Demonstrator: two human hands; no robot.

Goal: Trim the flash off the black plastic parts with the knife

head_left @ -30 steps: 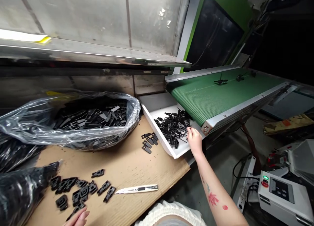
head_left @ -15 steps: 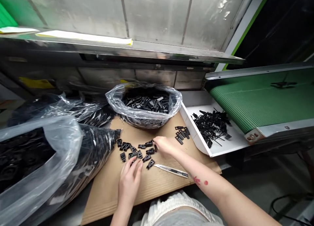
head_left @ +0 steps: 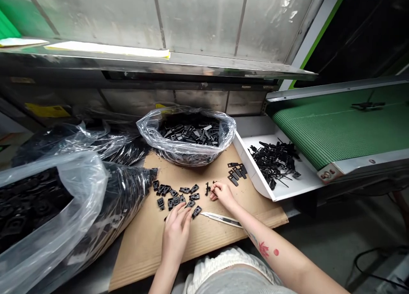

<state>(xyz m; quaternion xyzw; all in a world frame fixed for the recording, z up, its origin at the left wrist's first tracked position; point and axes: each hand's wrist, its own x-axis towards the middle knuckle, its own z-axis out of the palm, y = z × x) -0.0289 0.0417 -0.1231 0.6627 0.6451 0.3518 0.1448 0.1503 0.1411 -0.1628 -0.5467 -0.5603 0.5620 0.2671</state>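
My left hand point(head_left: 175, 228) rests over the near edge of a loose group of small black plastic clips point(head_left: 160, 203), its fingers stretched out and apart. Some clips are partly hidden under its fingertips. My right hand point(head_left: 222, 194) is to the right of the group, its fingers curled together at a small black plastic part point(head_left: 207, 188). Part of that piece is hidden by the fingers. A utility knife point(head_left: 220, 218) lies between my hands, close to my right wrist. Beyond the right hand, several flat black pieces point(head_left: 236, 173) lie together on the cardboard point(head_left: 198, 247).
A clear plastic bag point(head_left: 185, 148) full of black pieces stands at the back. Another large bag point(head_left: 96, 208) of black parts is at the left. To the right are a white tray point(head_left: 255, 174) with thin black parts and a green conveyor belt point(head_left: 332, 128).
My right hand has moved right, away from the clip group, and a black part now shows at its fingertips. My left hand has shifted slightly right over the clips.
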